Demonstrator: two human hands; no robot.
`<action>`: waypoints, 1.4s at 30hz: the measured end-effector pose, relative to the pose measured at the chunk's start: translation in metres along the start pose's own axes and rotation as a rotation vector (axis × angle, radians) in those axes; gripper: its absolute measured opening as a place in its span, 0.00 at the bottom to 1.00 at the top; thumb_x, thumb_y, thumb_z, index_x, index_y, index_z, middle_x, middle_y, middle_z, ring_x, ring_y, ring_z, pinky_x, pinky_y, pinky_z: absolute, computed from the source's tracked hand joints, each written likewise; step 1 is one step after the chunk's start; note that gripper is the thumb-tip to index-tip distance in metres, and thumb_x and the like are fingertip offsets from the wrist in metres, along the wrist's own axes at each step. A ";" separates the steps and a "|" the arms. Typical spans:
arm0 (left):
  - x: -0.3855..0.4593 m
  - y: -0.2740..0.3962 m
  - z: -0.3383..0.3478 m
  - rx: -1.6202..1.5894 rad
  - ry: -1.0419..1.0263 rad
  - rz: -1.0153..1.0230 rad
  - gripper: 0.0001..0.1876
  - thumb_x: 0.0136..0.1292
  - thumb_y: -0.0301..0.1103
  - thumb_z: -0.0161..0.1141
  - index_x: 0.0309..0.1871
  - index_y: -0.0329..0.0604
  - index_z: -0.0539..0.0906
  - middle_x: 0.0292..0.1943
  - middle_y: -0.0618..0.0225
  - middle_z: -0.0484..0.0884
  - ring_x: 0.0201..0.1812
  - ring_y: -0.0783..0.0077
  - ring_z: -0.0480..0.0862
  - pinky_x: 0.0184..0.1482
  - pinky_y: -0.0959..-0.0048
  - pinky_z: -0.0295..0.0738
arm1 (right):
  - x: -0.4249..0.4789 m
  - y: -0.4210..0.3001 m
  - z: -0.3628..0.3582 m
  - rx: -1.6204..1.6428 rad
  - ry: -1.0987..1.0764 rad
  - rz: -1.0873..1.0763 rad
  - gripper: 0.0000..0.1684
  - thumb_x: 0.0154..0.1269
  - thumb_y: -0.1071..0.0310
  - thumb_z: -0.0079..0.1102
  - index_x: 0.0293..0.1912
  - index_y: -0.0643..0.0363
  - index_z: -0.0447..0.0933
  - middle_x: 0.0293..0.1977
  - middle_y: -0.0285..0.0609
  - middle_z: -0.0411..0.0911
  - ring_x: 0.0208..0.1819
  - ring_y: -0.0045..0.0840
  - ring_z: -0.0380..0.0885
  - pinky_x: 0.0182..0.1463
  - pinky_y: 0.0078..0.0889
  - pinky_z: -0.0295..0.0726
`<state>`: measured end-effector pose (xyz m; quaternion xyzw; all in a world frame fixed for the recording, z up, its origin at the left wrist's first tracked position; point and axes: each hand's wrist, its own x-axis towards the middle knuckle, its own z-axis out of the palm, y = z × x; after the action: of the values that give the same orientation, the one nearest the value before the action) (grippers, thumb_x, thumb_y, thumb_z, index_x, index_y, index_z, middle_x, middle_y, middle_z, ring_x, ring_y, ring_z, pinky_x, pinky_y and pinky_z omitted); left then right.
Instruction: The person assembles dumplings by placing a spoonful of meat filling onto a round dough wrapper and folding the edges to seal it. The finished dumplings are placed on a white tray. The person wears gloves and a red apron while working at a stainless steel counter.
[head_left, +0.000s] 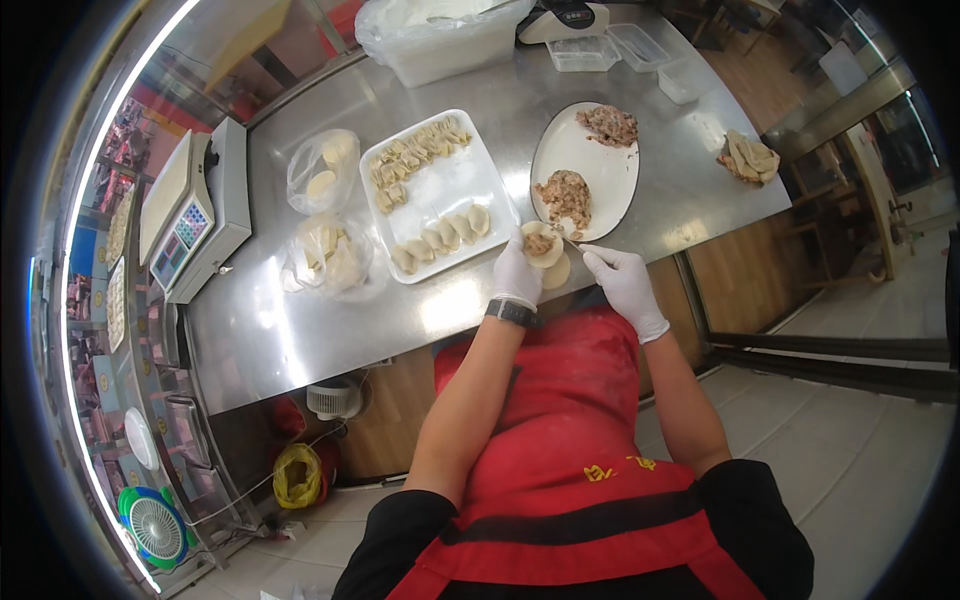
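My gloved left hand (517, 274) holds a round dumpling wrapper (531, 229) near the table's front edge. A lump of minced meat filling (539, 244) sits on it. A second round wrapper (556, 275) shows just below, partly overlapped; whether that hand also holds it I cannot tell. In my gloved right hand (621, 289) is a thin filling spatula (571, 241), its tip by the wrapper's edge. Beyond lies an oval white plate (551, 154) with two mounds of minced meat (564, 196). A white tray (442, 191) carries folded dumplings (448, 234) in front and smaller wrapped ones (412, 154) behind.
Plastic bags with wrappers (322, 176) and pale dough pieces (330, 255) lie left of the tray. A digital scale (196, 214) stands farther left. At the back are a bag-lined tub (442, 52) and clear containers (585, 54). A crumpled cloth (748, 159) lies right.
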<state>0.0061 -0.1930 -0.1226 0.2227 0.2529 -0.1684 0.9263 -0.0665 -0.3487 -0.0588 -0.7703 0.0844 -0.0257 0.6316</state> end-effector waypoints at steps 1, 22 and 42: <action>-0.003 0.001 0.004 0.006 0.003 -0.007 0.21 0.81 0.41 0.41 0.61 0.28 0.71 0.60 0.48 0.77 0.61 0.53 0.78 0.65 0.54 0.76 | -0.002 -0.002 0.004 -0.002 0.021 -0.056 0.17 0.69 0.65 0.63 0.52 0.65 0.83 0.39 0.45 0.88 0.38 0.21 0.84 0.45 0.24 0.80; -0.012 0.021 -0.001 0.050 -0.079 -0.115 0.22 0.80 0.40 0.39 0.59 0.27 0.74 0.57 0.47 0.79 0.59 0.50 0.79 0.65 0.53 0.74 | 0.013 -0.021 -0.030 -0.395 -0.214 -0.084 0.16 0.66 0.69 0.64 0.51 0.65 0.84 0.45 0.51 0.87 0.45 0.26 0.86 0.50 0.27 0.81; -0.012 0.031 -0.014 0.008 -0.007 -0.009 0.20 0.79 0.38 0.45 0.57 0.25 0.73 0.52 0.48 0.81 0.52 0.52 0.84 0.55 0.54 0.83 | 0.017 -0.004 -0.030 -0.052 -0.103 -0.046 0.13 0.70 0.68 0.59 0.48 0.67 0.82 0.36 0.47 0.86 0.38 0.17 0.79 0.44 0.26 0.78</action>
<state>0.0035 -0.1577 -0.1164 0.2247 0.2502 -0.1745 0.9254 -0.0533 -0.3800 -0.0504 -0.7886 0.0346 0.0019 0.6140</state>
